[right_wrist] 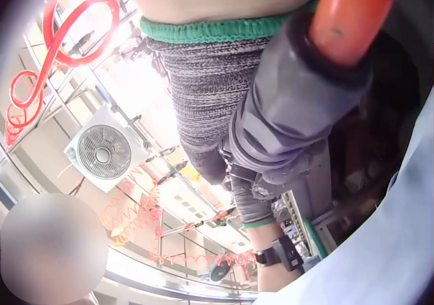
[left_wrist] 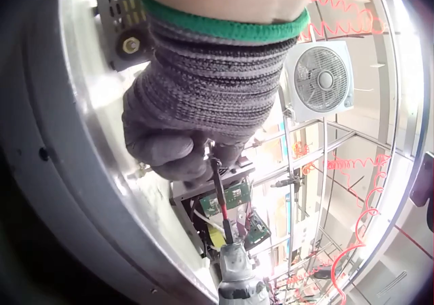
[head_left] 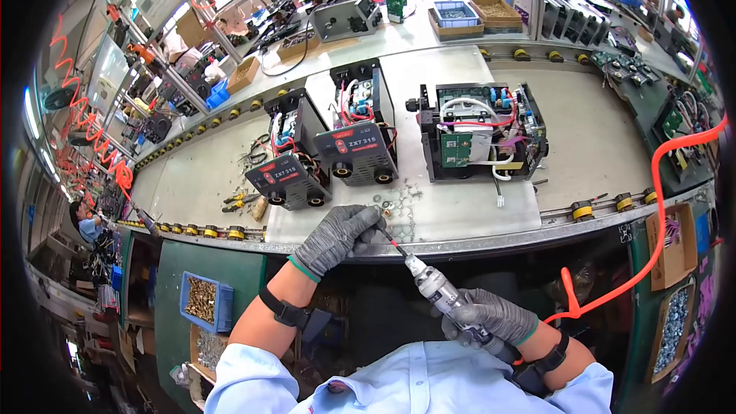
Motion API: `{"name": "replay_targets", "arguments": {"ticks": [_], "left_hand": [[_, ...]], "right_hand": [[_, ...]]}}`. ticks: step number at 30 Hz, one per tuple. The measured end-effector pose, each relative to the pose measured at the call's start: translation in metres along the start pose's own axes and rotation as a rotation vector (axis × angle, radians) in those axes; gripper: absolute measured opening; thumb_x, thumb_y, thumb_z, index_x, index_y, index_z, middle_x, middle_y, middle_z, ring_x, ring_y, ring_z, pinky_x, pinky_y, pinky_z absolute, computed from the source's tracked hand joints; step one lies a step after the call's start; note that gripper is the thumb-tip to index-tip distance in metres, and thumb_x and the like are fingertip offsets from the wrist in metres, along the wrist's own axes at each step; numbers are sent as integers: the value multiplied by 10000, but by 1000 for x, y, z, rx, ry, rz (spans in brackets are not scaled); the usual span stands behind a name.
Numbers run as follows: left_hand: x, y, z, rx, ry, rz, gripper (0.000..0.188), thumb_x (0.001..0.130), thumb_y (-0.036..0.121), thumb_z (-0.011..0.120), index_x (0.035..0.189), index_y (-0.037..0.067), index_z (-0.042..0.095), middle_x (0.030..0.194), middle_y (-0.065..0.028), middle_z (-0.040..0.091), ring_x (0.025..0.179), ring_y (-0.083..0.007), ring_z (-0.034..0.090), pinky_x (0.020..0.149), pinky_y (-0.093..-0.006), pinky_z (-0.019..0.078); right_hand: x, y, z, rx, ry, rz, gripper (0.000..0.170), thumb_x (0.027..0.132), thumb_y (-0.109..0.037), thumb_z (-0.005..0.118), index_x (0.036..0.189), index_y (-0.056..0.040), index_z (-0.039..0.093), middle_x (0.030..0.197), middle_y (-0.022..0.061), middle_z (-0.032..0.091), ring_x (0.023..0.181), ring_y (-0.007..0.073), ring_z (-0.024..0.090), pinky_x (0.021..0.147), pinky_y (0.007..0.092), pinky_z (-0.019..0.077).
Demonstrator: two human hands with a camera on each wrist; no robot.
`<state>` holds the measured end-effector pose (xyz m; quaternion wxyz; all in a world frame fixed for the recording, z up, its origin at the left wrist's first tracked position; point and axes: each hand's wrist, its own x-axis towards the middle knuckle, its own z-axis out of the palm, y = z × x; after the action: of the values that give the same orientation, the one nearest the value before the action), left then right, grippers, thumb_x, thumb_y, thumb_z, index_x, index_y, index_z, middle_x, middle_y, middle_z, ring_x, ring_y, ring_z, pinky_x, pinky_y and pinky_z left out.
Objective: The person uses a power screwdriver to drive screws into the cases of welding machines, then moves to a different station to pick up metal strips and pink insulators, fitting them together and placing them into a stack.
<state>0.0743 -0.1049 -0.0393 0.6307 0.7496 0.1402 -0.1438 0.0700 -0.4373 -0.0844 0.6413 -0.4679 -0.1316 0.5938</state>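
My gloved right hand [head_left: 498,317] grips an air screwdriver [head_left: 438,291] with a clear body, its long bit [head_left: 395,246] angled up and left. My gloved left hand [head_left: 337,238] is at the bit's tip, where its thumb and fingers pinch a small metal fastener [left_wrist: 209,150], mostly hidden by the glove. Just beyond the left hand stand two black welding machines with ZX7 315 front panels [head_left: 287,180] [head_left: 356,155], their tops uncovered. A third open machine [head_left: 479,134] with boards and wires shows lies to the right. In the right wrist view an orange hose [right_wrist: 349,20] joins the driver's rear end [right_wrist: 291,98].
The orange hose [head_left: 657,184] loops at right. A blue bin of brass parts [head_left: 184,303] sits at lower left, a tray of small metal parts [head_left: 673,330] at lower right. Pliers [head_left: 240,201] and loose washers [head_left: 399,211] lie on the bench. Yellow rollers [head_left: 583,211] line its edge.
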Motion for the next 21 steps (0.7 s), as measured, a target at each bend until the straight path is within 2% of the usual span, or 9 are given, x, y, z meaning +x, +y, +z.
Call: {"name": "replay_targets", "arguments": {"ticks": [2,4,5,6,8,9,13,17,21], "left_hand": [[0,9,-2,29,-26,-15,445,1032,433,596,989,10,724,678,5,589,528,-74,515,485,-249,429],[13,12,-11,281,223,127,490,1029,469,590,1021,-2,725,706,-16,632,539,-65,541,494,-244,452],[26,11,-21,454,260,188,415,1012,410,611,1029,13,727,755,-83,700,582,-162,633,556,-329,520],[40,4,-31,455,261,200,415,1012,410,611,1029,13,727,755,-83,700,582,-162,633,556,-329,520],[57,4,-38,1248,212,620,292,962,297,655,1102,51,723,836,-143,729,701,-324,685,689,-427,560],[60,8,-32,1366,193,539,217,913,239,669,1048,83,734,878,-185,724,834,-407,684,802,-499,545],[70,14,-12,1581,89,507,198,909,256,663,867,68,711,827,-171,719,864,-362,712,799,-486,556],[88,16,-14,1705,-102,368,267,931,292,609,861,58,718,789,-162,713,807,-378,710,760,-510,554],[89,14,-18,1729,-120,363,261,925,281,610,861,53,719,803,-171,713,817,-380,708,773,-507,553]], "right_hand": [[-4,4,4,122,-19,-60,612,854,-500,768,1213,-41,580,844,42,667,654,91,628,544,230,517],[-4,7,6,145,5,-92,615,855,-505,771,1212,-40,582,844,41,666,652,91,625,536,231,512],[-5,7,7,168,27,-113,618,856,-509,775,1210,-39,585,843,41,664,651,91,622,528,231,507],[-7,7,8,160,30,-122,618,856,-509,775,1210,-39,585,843,41,664,651,91,622,528,231,507],[-15,10,8,205,71,-123,613,856,-496,779,1215,-37,587,840,44,659,653,94,620,519,239,501],[-19,13,8,201,79,-132,613,856,-496,779,1215,-37,587,840,44,659,653,94,620,519,239,501],[-39,26,8,225,141,-161,605,856,-479,780,1220,-33,592,843,54,662,663,107,630,517,246,499],[-54,40,7,265,210,-164,593,852,-461,785,1217,-31,602,849,60,667,666,114,636,522,243,506],[-61,50,6,322,229,-165,582,857,-447,780,1221,-29,604,852,63,669,670,113,638,531,236,514]]}}
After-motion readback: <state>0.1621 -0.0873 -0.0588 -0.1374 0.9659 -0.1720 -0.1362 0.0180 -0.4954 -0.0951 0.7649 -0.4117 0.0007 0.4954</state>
